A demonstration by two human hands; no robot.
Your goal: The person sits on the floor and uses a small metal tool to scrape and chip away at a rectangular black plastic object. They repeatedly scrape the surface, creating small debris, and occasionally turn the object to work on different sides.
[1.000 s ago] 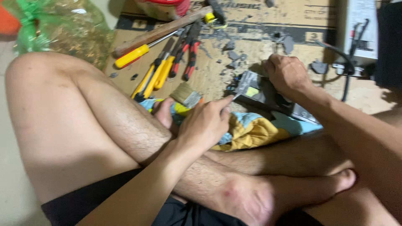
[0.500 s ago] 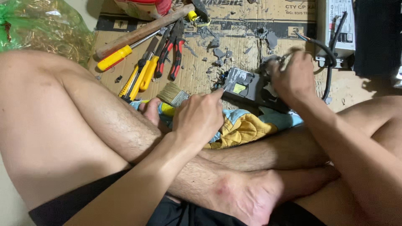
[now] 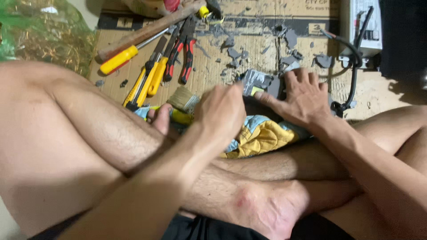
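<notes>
Our right hand lies flat with fingers spread on the grey box, which sits on the cardboard beside a cloth, while our left hand, blurred, grasps a paintbrush.

Support surface: flattened brown cardboard sheet laid on the floor. Lying directly on it: wooden-handled hammer, yellow-handled screwdriver, yellow utility knife, red-and-black pliers, a paintbrush with pale bristles. Grey broken fragments scattered over the upper middle (sizes vary, some mere crumbs). Black cable loops at the right edge. A yellow-and-blue cloth lies at the near edge. The tools sit close together, handles roughly parallel.
</notes>
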